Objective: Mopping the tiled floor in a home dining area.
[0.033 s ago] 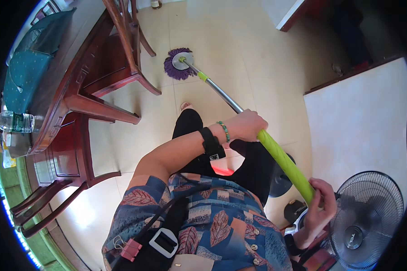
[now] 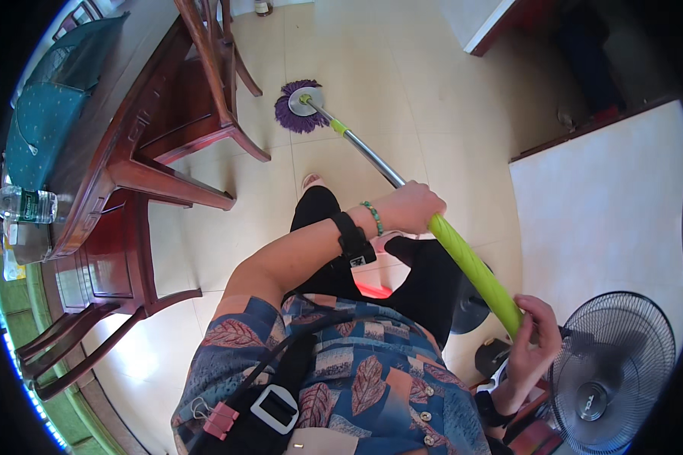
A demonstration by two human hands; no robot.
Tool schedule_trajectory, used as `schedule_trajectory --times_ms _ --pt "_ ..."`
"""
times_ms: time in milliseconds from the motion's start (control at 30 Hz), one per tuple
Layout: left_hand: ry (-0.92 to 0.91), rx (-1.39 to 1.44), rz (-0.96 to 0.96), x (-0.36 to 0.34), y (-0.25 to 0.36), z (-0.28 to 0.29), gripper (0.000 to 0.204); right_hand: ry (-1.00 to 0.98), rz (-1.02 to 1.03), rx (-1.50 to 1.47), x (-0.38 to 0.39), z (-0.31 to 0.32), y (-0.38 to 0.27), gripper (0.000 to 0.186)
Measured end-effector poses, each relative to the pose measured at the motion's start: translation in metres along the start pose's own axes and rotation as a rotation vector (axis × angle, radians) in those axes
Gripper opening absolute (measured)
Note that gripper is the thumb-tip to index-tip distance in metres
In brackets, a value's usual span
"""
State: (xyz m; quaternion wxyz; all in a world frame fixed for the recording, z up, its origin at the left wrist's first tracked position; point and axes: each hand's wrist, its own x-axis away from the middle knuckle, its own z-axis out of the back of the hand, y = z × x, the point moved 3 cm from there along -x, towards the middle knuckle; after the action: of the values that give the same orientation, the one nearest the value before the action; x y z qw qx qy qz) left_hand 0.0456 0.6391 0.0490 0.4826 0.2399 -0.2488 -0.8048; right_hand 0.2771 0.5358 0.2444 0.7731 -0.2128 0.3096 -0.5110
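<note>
A mop [image 2: 470, 262] with a green and silver handle runs slantwise from the lower right to the far floor. Its round purple string head [image 2: 286, 111] lies on the tiles, around a pale disc. My left hand [image 2: 413, 207], with a bead bracelet at the wrist, is closed round the handle where the silver tube meets the green grip. Lower right, my right hand [image 2: 533, 341] curls loosely at the top end of the grip, its fingers bent and partly spread.
Dark red wooden chairs [image 2: 182, 114] and a table [image 2: 133, 83] stand left, with a teal umbrella [image 2: 45, 125] and plastic bottle [image 2: 26, 205] on it. A black fan [image 2: 615, 371] stands close by my right hand. A white panel [image 2: 599, 197] is at the right.
My right hand has shifted very slightly to the left, its fingers a little looser. My left hand has moved a touch left with the handle. The mop head lies almost unmoved.
</note>
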Motion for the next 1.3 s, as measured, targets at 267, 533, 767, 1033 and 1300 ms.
schedule_trajectory --times_ms 267,533,767,1033,1300 --pt "0.414 -0.013 -0.008 0.013 -0.136 0.061 0.015 -0.238 0.396 0.004 -0.104 -0.108 -0.035 0.023" --pt "0.552 -0.117 0.125 0.039 -0.296 0.117 0.023 -0.438 0.804 0.12 -0.191 -0.26 -0.042 0.032" --pt "0.423 -0.186 0.322 0.055 -0.388 0.11 0.024 -0.454 0.669 -0.031 -0.205 -0.356 -0.009 0.028" --pt "0.066 -0.423 0.425 0.027 -0.34 0.031 0.015 -0.573 0.149 -0.12 -0.158 -0.322 0.065 0.032" --pt "0.034 -0.296 0.252 -0.014 -0.17 -0.005 0.015 -0.479 0.055 -0.186 -0.111 -0.139 0.078 0.029"
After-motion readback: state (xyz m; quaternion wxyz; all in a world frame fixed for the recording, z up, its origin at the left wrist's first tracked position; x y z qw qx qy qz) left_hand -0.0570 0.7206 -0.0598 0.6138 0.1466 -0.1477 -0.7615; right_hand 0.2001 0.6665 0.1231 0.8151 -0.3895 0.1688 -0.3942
